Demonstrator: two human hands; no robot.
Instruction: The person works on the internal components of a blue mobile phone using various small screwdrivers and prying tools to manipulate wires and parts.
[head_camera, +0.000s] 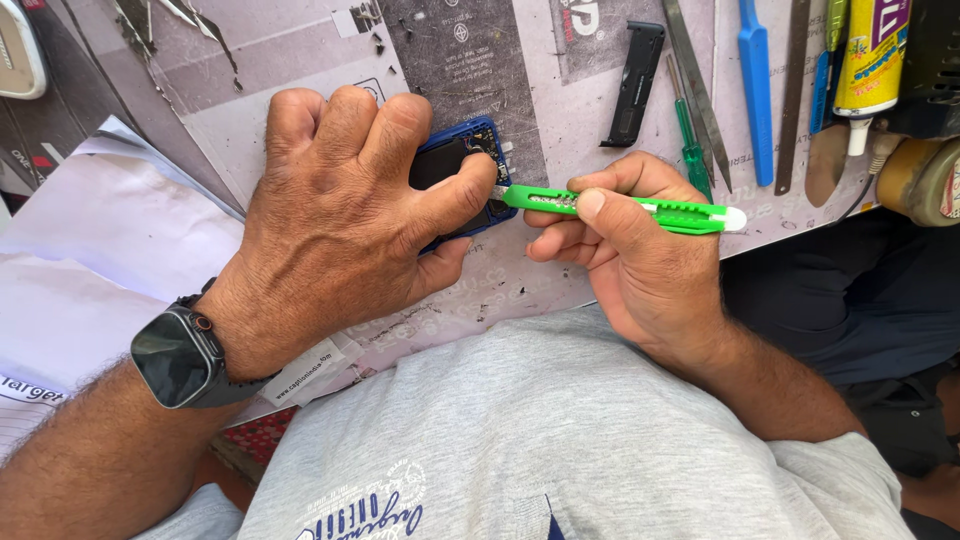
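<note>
At the far left our left forearm comes in, a dark smartwatch (180, 357) on its wrist. Our left hand (335, 215) lies knuckles-up over the blue phone (470, 160), its fingers (395, 125) curled down on the near half and the thumb pressed along the phone's right edge, pinning it flat to the table (300, 50). The phone sits opened, its dark inside showing within the blue frame; only its upper right corner is clear of the hand.

Just right of the phone, our right hand (620, 240) is closed tight round a green utility knife (625, 205), thumb on top of the handle, the other fingers wrapped beneath. The knife lies nearly level and its tip meets the phone's right edge, touching our left thumb there; we cannot make out the blade itself.

Up and right of the phone lies a narrow black plastic part (634, 85), then a green screwdriver (690, 135), metal tweezers (700, 90), a blue pry tool (757, 90) and a metal strip (792, 95), all well apart from the phone. Farthest right stands a yellow glue tube (868, 65).

Left of the phone, white paper (90, 240) overhangs the table. The table's near edge runs just below the phone, against our grey shirt (560, 430), leaving bare room mostly above the phone.
</note>
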